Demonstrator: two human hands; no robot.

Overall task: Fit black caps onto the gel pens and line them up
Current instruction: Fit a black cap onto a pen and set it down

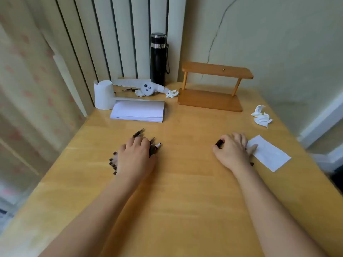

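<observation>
Several uncapped gel pens [155, 147] lie in a loose bunch on the wooden table [185, 182], their tips pointing away from me. My left hand [136, 156] rests palm down over the bunch and hides most of the barrels; whether it grips one I cannot tell. Pen back ends [112, 163] stick out to its left. One pen [138, 133] lies just beyond the fingers. My right hand [232, 150] pinches a black cap [219, 142] between thumb and forefinger. Another dark cap [251, 163] peeks out by my right wrist.
A white paper slip [269, 154] lies right of my right hand. Further back are a paper stack [138, 111], a white paper cup [104, 94], a black flask [158, 59], a wooden shelf [211, 86] and crumpled tissues [261, 116].
</observation>
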